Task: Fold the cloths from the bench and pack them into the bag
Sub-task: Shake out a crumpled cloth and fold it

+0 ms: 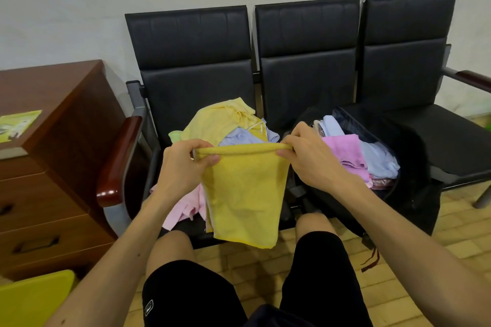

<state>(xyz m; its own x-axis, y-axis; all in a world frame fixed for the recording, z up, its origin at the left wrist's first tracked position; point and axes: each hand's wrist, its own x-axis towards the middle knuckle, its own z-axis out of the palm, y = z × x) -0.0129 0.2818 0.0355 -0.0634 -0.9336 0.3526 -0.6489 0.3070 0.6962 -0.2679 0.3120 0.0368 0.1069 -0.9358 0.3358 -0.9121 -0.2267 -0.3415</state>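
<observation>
I have the yellow cloth [244,194] hanging in front of the bench [305,34], my left hand [183,164] and right hand [310,159] each pinching an end of its folded top edge; it looks light and limp, so those ends are where I'd grip it

The black bench [305,82] bears a cloth pile [225,122] (pastel) and an open bag [409,146].

To my left: reddish-brown wooden drawer cabinet [53,194] with recessed dark handles; a yellow-green leaflet [18,125] lying flat on its top. At my lower left: bright yellow plastic surface [34,297], corner only. Underfoot: beige tiled floor [247,273]. Ahead: plain white wall [79,8].
</observation>
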